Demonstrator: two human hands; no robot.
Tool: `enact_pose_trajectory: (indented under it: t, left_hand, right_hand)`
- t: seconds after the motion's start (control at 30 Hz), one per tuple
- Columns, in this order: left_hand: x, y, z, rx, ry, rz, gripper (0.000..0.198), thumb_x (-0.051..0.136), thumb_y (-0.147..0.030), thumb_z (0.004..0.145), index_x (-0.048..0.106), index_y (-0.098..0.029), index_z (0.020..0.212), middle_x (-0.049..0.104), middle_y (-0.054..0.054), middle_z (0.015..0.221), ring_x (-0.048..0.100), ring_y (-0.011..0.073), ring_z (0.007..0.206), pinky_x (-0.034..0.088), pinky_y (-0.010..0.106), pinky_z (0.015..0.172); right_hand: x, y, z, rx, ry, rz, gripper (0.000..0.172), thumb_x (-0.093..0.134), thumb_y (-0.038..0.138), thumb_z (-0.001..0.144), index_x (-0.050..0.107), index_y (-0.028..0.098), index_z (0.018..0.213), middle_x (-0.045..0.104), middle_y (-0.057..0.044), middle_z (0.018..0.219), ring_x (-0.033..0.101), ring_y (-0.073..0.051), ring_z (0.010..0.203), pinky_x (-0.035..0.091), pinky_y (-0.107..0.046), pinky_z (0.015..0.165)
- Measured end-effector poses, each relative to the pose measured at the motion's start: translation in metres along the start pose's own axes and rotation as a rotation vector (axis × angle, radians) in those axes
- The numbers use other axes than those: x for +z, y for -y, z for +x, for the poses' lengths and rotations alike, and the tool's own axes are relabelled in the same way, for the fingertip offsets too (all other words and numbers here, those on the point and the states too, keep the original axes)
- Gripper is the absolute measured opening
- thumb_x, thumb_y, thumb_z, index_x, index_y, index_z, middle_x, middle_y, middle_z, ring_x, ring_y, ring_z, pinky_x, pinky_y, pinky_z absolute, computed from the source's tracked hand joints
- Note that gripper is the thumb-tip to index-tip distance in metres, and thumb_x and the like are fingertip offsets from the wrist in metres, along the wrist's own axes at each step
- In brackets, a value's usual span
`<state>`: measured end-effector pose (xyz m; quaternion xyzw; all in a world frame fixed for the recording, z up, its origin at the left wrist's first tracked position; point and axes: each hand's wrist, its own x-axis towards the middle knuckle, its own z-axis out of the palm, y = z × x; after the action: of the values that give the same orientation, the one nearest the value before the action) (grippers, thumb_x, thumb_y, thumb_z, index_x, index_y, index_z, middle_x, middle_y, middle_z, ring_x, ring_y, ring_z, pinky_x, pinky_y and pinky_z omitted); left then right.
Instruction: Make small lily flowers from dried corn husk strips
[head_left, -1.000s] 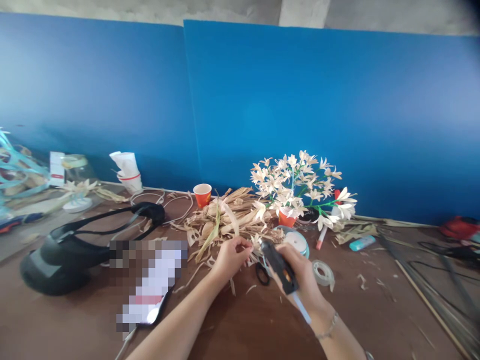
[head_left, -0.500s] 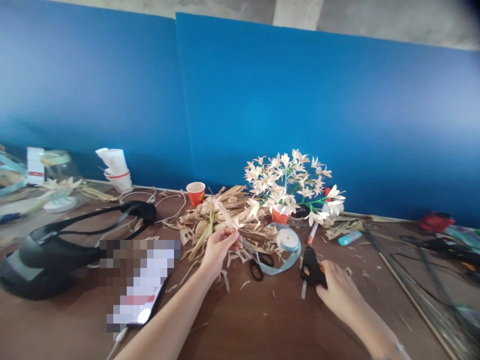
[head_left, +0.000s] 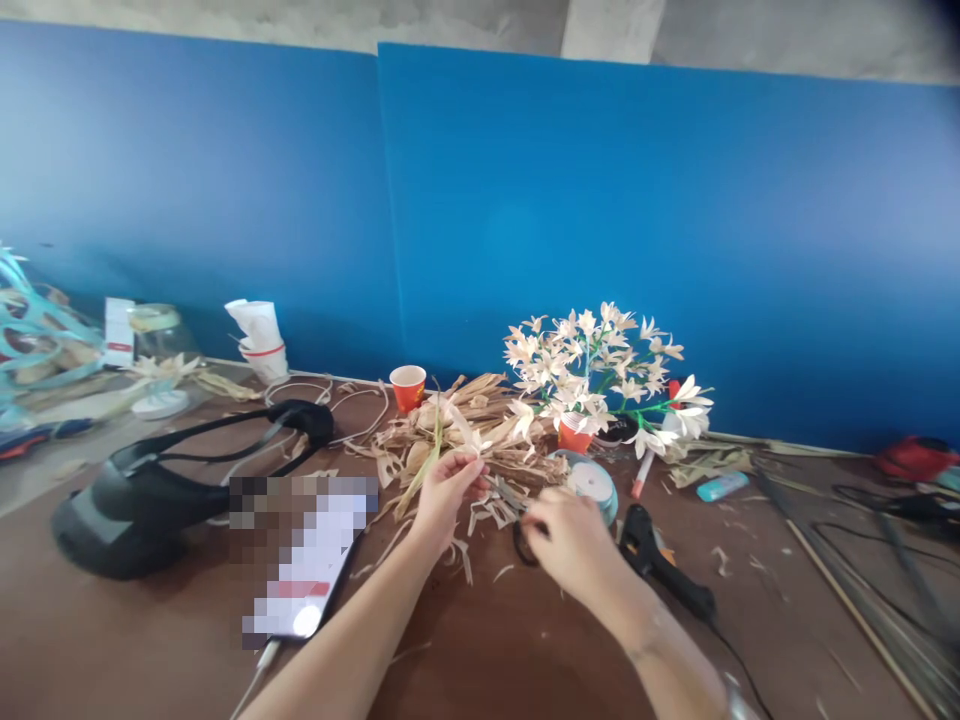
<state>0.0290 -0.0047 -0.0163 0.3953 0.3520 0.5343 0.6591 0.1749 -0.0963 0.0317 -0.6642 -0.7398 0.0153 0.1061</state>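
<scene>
My left hand (head_left: 450, 490) is closed in a pinch on a small cream husk flower (head_left: 474, 447), held over the pile of dry corn husks (head_left: 491, 390). To its right, my right hand (head_left: 574, 535) has its fingers curled at the black handles of a pair of scissors (head_left: 523, 548); the hand hides part of them. A black glue gun (head_left: 664, 570) lies on the table to the right of that hand, its cord trailing toward me. Behind my right hand sits a roll of light blue ribbon (head_left: 592, 482), partly covered.
Many husk flowers (head_left: 592, 365) on green stems stand in a red cup (head_left: 574, 436). Another red paper cup (head_left: 408, 388) stands at the back. On the left lie a phone (head_left: 319, 560) and a black strapped object (head_left: 142, 510). Thin sticks (head_left: 855, 600) lie at right.
My right hand has let go of the glue gun, now lying on the table, and moved left to the scissors. My left hand still pinches the flower. The view has turned slightly left.
</scene>
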Motion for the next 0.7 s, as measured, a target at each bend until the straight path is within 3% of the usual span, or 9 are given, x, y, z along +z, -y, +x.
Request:
enact_pose_trajectory:
  t: [0.07,0.17,0.27,0.37,0.53,0.7]
  left_hand:
    - [-0.001,-0.001,0.001,0.014,-0.018,0.002,0.028,0.072,-0.03,0.055,0.055,-0.013,0.068,0.062,0.0,0.063,0.053,0.0068,0.048,0.042,0.017,0.046]
    - [-0.003,-0.002,0.002,0.033,-0.033,0.005,0.029,0.073,-0.031,0.053,0.056,-0.012,0.068,0.062,0.001,0.062,0.054,0.0076,0.047,0.042,0.018,0.046]
    - [-0.004,-0.002,0.003,0.045,-0.048,-0.008,0.03,0.072,-0.032,0.054,0.056,-0.012,0.069,0.062,0.001,0.061,0.054,0.0083,0.047,0.042,0.019,0.046]
    - [-0.003,-0.002,0.003,0.052,-0.033,-0.026,0.028,0.072,-0.031,0.056,0.055,-0.013,0.07,0.062,0.0,0.061,0.054,0.0079,0.048,0.042,0.018,0.047]
    - [0.0,-0.002,-0.001,-0.007,0.035,-0.046,0.027,0.072,-0.029,0.057,0.056,-0.014,0.072,0.06,-0.002,0.061,0.054,0.0073,0.049,0.042,0.019,0.051]
    - [0.002,-0.004,-0.005,-0.039,0.135,-0.036,0.022,0.072,-0.026,0.058,0.059,-0.012,0.069,0.06,-0.002,0.06,0.053,0.0062,0.05,0.042,0.018,0.052]
  right_hand:
    - [0.02,0.016,0.019,-0.098,0.01,0.031,0.019,0.047,0.02,0.078,0.065,0.02,0.073,0.061,-0.005,0.081,0.051,-0.019,0.087,0.032,-0.03,0.077]
    - [0.047,0.026,0.035,-0.08,-0.049,0.013,0.013,0.051,0.02,0.075,0.063,0.018,0.078,0.058,-0.008,0.089,0.049,-0.022,0.089,0.034,-0.032,0.074]
    - [0.058,0.023,0.04,-0.051,-0.131,0.15,0.009,0.053,0.014,0.071,0.062,0.017,0.072,0.057,-0.009,0.087,0.049,-0.023,0.088,0.037,-0.032,0.074]
    - [0.053,0.015,0.041,0.008,-0.14,0.65,0.006,0.055,0.016,0.071,0.061,0.017,0.068,0.06,-0.005,0.075,0.053,-0.019,0.076,0.039,-0.03,0.069]
    - [0.042,0.001,0.044,0.311,0.041,1.634,0.014,0.067,0.024,0.064,0.06,0.015,0.072,0.062,0.0,0.065,0.052,-0.009,0.055,0.039,-0.021,0.055]
    - [0.045,-0.005,0.045,0.346,0.123,1.923,0.016,0.071,0.014,0.058,0.061,0.012,0.071,0.063,0.001,0.061,0.05,-0.004,0.05,0.037,-0.016,0.051]
